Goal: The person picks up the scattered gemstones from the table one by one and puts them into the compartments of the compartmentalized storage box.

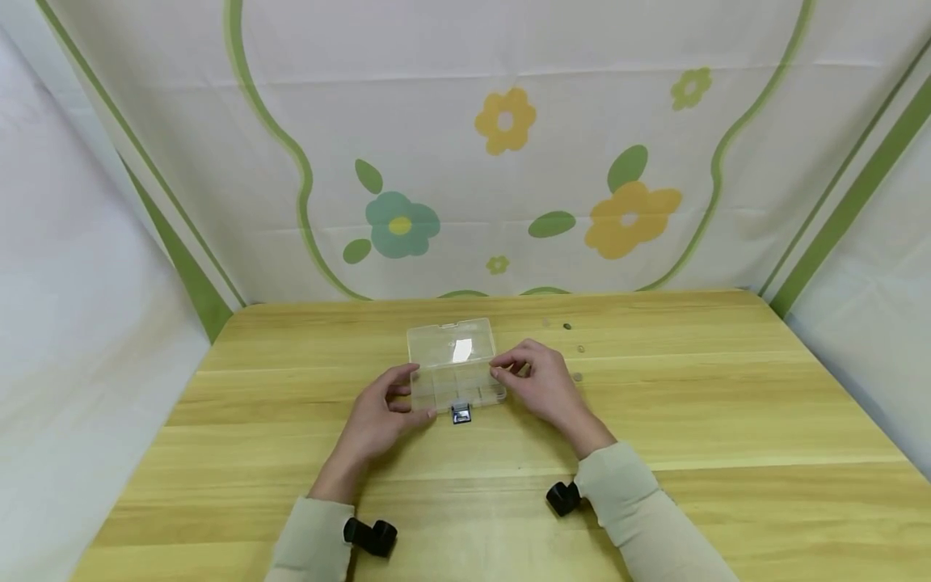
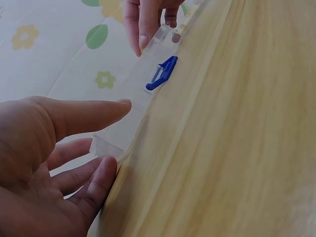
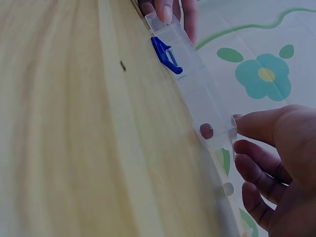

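A clear plastic compartment box (image 1: 445, 380) stands on the table with its lid (image 1: 436, 343) raised at the back. Its blue latch (image 3: 165, 55) hangs at the front. My left hand (image 1: 380, 414) holds the box's left end, thumb at the front corner, fingers along the side. At the right end, my right hand (image 1: 541, 381) has thumb and index fingertips close together by the rim; whether something small lies between them is hidden. A reddish-brown round piece (image 3: 206, 131) shows through the box wall near that end.
Several small pieces lie right of the box on the wooden table (image 1: 509, 517), among them a dark one (image 1: 568, 326) and a pale disc (image 3: 227, 189). A flowered curtain (image 1: 436, 145) rises behind the table. A dark speck (image 3: 123, 65) lies in front of the box.
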`<control>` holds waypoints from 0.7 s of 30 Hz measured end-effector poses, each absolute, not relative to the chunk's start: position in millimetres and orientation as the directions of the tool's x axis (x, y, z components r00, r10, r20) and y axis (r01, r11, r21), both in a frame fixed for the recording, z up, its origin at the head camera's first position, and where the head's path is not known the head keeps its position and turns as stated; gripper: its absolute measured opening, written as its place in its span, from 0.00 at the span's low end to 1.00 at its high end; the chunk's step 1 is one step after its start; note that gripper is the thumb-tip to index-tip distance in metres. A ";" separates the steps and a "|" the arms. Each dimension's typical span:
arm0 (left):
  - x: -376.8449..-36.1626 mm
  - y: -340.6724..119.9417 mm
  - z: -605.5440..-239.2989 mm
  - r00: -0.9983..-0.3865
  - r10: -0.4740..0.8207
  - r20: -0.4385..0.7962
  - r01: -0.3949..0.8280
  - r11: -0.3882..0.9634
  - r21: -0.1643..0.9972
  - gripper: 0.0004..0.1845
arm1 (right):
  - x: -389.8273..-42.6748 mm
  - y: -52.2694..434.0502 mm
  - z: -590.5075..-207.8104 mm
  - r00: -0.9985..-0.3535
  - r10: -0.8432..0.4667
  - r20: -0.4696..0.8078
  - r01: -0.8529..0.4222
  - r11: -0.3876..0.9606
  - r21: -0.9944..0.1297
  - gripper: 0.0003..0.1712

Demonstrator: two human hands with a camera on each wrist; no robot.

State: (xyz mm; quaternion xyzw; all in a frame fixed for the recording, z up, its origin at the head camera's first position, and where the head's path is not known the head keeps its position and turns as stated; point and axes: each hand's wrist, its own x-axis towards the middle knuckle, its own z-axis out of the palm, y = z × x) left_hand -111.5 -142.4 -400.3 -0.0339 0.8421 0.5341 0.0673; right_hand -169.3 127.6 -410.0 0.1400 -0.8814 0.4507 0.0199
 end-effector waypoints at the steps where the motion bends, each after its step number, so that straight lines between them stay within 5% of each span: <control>1: -111.2 -142.8 -400.8 -0.988 0.012 -0.152 -0.133 0.424 0.896 0.41 | -169.4 127.1 -410.0 -0.960 -0.229 0.161 -0.265 0.554 -0.789 0.04; 21: -115.5 -145.1 -403.2 -0.987 0.021 -0.158 -0.134 0.429 0.893 0.41 | -170.1 127.7 -409.4 -0.967 -0.213 0.140 -0.240 0.578 -0.780 0.03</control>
